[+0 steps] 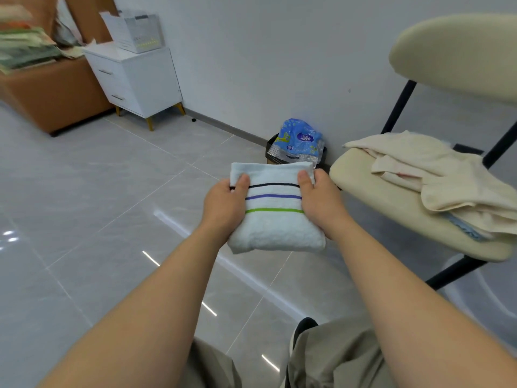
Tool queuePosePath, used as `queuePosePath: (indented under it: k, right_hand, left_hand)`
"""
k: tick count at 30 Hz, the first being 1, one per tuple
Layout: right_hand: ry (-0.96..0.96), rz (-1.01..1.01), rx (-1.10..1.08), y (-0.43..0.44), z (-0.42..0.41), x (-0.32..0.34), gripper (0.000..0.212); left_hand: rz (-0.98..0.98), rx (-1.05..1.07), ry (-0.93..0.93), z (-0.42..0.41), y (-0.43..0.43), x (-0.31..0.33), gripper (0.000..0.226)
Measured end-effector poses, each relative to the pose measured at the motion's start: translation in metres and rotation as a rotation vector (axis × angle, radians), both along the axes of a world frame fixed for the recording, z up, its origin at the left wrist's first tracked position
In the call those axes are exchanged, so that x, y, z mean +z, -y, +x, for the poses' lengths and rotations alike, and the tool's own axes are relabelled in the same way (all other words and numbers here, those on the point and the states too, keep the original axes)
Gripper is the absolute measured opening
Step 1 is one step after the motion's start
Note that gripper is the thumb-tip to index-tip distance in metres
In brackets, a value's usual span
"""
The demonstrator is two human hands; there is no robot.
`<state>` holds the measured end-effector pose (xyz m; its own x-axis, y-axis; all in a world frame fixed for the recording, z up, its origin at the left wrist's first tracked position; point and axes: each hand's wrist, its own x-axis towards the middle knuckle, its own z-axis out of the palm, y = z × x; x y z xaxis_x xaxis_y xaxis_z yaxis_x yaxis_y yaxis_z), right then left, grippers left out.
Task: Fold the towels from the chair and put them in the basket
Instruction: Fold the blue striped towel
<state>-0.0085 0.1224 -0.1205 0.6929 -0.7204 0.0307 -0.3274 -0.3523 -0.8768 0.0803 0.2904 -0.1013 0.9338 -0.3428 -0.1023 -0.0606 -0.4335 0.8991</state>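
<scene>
Left hand [223, 203] and right hand [321, 200], at frame centre, each grip one side of a folded towel [277, 228]. The thumbs press on top; the fingers are curled underneath, out of sight. The towel is held in the air above the floor [112, 191], just left of the chair [391, 211], touching neither.

Orientation: the bundle lies roughly flat and is nearly square, so a long axis is hard to call. Its black, purple and green stripes run left to right across the frame. A rounded edge faces the viewer and a straighter edge faces the wall.

A pile [436, 175] of cream cloths lies unfolded on the chair seat at right. Behind the towel a dark bin [270, 148] holds a blue packet [299, 138].

Risks: only the two side grips hold the layers. Freeing one hand would probably let the free side sag and the folds open. No basket is plainly in view. A pale curve [475, 298] under the chair may be one, so placement could go astray.
</scene>
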Motion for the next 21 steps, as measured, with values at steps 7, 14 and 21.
queuePosePath:
  k: [7,14,21]
  right_hand:
    - [-0.058,-0.011,-0.024,0.006,-0.003,-0.006,0.034]
    - [-0.053,-0.087,-0.091,0.008,-0.004,0.001,0.028]
    - [-0.043,-0.09,-0.085,0.009,-0.009,0.002,0.029]
  left_hand:
    - [-0.09,-0.087,-0.594,-0.012,0.005,-0.012,0.048]
    - [0.046,-0.054,0.023,-0.006,0.009,-0.013,0.037]
    - [-0.159,-0.111,-0.706,-0.011,0.004,-0.014,0.045]
